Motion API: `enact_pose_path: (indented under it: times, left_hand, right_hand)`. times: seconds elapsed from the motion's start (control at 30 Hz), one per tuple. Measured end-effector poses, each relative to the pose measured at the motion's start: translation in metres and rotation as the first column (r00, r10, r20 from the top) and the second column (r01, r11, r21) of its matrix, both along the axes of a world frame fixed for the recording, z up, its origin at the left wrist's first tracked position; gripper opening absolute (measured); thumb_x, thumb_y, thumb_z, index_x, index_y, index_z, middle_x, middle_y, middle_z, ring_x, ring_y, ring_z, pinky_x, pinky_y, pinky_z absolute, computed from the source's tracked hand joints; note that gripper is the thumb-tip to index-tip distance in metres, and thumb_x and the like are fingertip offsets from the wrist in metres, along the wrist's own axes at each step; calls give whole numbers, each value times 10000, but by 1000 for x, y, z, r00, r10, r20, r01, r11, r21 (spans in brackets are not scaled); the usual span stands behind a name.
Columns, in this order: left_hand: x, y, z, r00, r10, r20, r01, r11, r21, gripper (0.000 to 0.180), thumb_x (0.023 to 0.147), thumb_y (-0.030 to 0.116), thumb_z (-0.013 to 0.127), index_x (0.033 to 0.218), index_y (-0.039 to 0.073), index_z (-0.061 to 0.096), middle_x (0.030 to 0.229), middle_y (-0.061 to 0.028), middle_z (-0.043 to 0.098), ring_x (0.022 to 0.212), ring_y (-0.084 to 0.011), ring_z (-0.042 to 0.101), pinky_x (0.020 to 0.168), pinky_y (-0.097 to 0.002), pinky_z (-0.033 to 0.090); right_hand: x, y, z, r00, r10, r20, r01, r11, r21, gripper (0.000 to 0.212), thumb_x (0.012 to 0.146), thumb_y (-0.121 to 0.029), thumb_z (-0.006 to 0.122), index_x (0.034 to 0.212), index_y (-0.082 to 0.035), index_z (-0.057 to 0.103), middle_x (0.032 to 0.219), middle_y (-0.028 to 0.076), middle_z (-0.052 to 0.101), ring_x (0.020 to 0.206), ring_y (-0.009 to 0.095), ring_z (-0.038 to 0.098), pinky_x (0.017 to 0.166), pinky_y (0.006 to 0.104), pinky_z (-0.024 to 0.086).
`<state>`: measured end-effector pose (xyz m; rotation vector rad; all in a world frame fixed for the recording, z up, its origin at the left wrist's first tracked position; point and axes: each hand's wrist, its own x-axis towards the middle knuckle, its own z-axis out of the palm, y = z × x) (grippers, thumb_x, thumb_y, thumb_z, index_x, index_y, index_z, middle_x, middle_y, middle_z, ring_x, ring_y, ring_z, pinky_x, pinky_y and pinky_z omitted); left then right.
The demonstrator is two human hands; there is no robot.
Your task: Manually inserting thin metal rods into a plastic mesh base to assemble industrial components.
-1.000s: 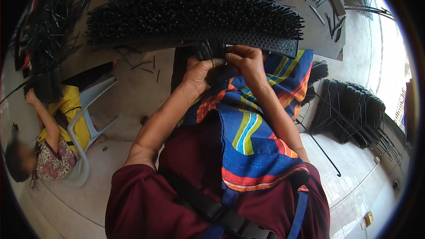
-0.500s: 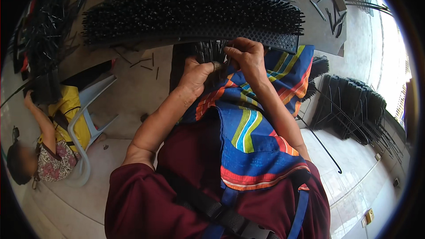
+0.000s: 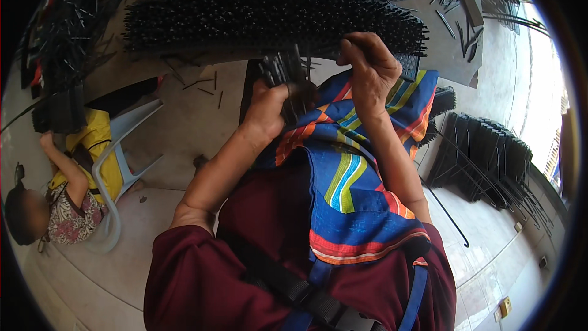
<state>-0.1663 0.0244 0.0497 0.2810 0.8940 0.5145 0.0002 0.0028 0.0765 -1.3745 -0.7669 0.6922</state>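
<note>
My left hand [image 3: 266, 108] is closed around a bundle of thin black strips [image 3: 283, 68], whose ends stick up past the fingers. To its right, my right hand [image 3: 372, 68] is raised at the near edge of a long black panel [image 3: 269, 19] packed with short upright black strips. The fingers of that hand are curled together, and what they pinch, if anything, is too small to make out. Beneath both hands, a blue striped patterned cloth [image 3: 343, 175] covers my lap.
Loose black strips [image 3: 453, 24] lie scattered on the table beyond the panel. A stack of black wire-handled pieces [image 3: 481, 159] stands on the floor at right. On the left, another person [image 3: 73, 211] sits by a pale blue chair [image 3: 113, 202], hand at a dark block.
My right hand has moved away from the bundle, up and to the right toward the panel edge. My left hand still holds the bundle, now tilted more. The view has shifted slightly.
</note>
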Motion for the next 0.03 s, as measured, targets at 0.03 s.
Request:
enact_pose_path:
  times: [0.03]
  left_hand:
    - [1, 9, -7, 998, -58, -20, 56, 996, -64, 193, 791, -6, 614, 977, -34, 660, 817, -168, 670, 715, -269, 676, 663, -352, 575]
  right_hand:
    - [0, 3, -3, 999, 6, 32, -7, 1000, 29, 84, 830, 40, 655, 903, 0, 661, 749, 16, 629, 596, 60, 576, 547, 185, 463]
